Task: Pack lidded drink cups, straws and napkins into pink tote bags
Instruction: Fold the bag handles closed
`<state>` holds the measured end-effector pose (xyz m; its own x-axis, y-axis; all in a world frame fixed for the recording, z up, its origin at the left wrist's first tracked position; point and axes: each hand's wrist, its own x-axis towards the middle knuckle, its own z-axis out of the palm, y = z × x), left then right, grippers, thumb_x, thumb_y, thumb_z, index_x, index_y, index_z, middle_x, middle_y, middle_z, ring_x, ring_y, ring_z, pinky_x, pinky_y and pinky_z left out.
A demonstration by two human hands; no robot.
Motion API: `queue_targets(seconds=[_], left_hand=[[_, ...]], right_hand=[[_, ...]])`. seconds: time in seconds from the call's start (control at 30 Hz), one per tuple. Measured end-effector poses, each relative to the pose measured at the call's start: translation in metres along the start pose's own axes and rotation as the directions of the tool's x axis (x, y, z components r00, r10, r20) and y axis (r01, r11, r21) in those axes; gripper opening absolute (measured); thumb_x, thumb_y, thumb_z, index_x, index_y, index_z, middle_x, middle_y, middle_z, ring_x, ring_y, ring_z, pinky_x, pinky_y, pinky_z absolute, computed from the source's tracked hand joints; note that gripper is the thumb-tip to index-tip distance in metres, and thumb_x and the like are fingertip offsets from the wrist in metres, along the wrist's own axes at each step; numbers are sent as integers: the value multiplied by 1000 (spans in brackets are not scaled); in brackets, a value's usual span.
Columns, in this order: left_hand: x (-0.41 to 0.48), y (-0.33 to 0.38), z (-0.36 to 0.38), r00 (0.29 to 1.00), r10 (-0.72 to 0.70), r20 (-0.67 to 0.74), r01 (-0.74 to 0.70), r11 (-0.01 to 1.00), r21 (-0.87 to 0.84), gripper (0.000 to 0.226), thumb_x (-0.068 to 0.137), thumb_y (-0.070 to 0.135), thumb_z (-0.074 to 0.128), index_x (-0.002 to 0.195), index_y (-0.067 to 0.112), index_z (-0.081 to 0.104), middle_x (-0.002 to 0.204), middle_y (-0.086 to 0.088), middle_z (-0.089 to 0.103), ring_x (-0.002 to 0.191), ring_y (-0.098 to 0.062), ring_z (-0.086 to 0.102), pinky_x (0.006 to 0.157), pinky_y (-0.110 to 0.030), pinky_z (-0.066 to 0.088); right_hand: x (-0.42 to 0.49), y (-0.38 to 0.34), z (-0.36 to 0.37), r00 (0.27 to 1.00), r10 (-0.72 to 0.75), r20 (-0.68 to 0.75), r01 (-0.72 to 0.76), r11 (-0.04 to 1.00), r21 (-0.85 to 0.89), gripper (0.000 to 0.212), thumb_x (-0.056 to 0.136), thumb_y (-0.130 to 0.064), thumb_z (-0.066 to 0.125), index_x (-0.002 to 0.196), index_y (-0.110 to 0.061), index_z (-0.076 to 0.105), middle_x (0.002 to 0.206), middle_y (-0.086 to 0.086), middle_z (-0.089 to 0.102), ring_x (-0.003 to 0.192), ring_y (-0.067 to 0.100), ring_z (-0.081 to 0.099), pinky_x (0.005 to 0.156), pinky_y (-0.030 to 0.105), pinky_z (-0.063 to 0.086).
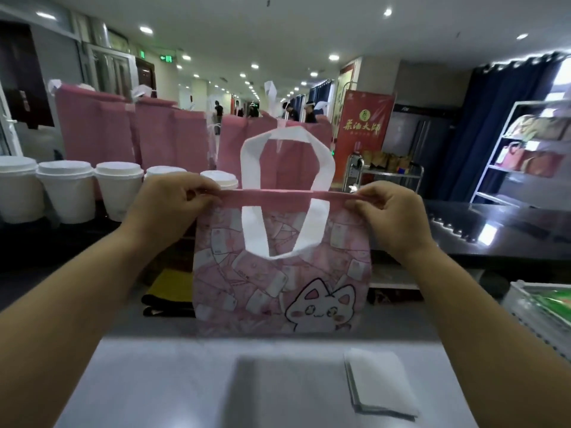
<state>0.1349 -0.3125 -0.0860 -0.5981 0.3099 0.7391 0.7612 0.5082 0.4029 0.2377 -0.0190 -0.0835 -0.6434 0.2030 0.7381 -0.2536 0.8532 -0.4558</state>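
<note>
I hold a pink tote bag (278, 282) with a cartoon cat print and white handles upright over the grey worktop (173, 381). My left hand (173, 205) pinches the left end of its top hem, and my right hand (386, 211) pinches the right end. The hem is stretched flat between them, so the bag's mouth looks closed. A row of white lidded cups (66, 189) stands on the dark counter at the left, behind my left hand. A stack of white napkins (380, 381) lies on the worktop at the lower right. No straws are visible.
Several plain pink bags (129, 131) stand along the back of the counter. A clear-wrapped green and white package (543, 307) sits at the right edge. A black strap (167, 305) lies left of the bag's base. People stand far down the hall.
</note>
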Motion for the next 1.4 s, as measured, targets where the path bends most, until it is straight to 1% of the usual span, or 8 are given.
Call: queue_targets(seconds=[0.27,0.37,0.6,0.73,0.87,1.07,1.23,1.4], left_hand=[[91,47,53,995,91,-35,-93,994,-61,35,81,-12,56,108,8,69,93,2,66,83,-18,64,79,-30,53],[123,63,84,993,108,-55,-111,992,-57,38,81,-13,53,109,7,68,92,-6,68,83,-18,61,77,-27,51],[178,92,166,990,61,-131,-71,995,-74,32,84,-3,55,112,8,68,105,-13,70,94,-28,64,85,-28,47],[184,104,210,999,48,-3,-47,968,-248,28,79,3,70,107,6,68,105,-11,68,94,-24,63,87,-33,51],[173,119,246,987,70,147,-44,984,-174,28,80,21,71,107,13,67,106,-2,62,90,-14,56,84,-30,48],[150,128,274,918,41,395,109,930,-351,21,87,34,61,106,27,66,104,11,65,91,-3,62,81,-25,50],[136,124,286,863,84,498,125,920,-371,58,72,61,66,124,37,52,123,16,49,112,-3,49,94,-30,44],[141,108,309,924,16,382,64,978,-196,70,77,28,71,137,35,39,128,6,42,117,-13,45,94,-27,40]], right_hand=[[60,43,-65,994,4,-112,-7,1000,-28,8,87,-10,65,94,-11,69,85,-5,64,79,4,60,69,15,48],[77,66,-83,982,0,-189,-9,999,-48,9,88,-13,66,96,-12,68,85,-6,64,80,6,62,71,21,52],[101,115,-107,921,-2,-388,-38,995,-94,8,87,-14,67,94,-10,67,82,-9,60,74,-1,57,67,10,45],[104,139,-105,892,-37,-450,-42,986,-163,6,88,-12,64,92,-9,67,84,-3,64,78,14,61,71,26,51],[100,155,-92,856,-43,-515,-83,972,-219,8,89,-10,59,89,-5,65,83,4,63,75,17,56,65,27,42],[100,166,-56,868,25,-496,-183,944,-274,5,89,-8,54,84,-6,54,81,2,52,72,21,49,59,29,34],[112,171,-41,926,52,-375,-181,931,-318,7,89,-13,54,95,-11,54,90,7,56,73,25,52,58,31,37],[137,179,-33,970,47,-237,-126,936,-328,17,91,-23,56,106,-14,61,100,5,62,83,24,58,63,29,38]])
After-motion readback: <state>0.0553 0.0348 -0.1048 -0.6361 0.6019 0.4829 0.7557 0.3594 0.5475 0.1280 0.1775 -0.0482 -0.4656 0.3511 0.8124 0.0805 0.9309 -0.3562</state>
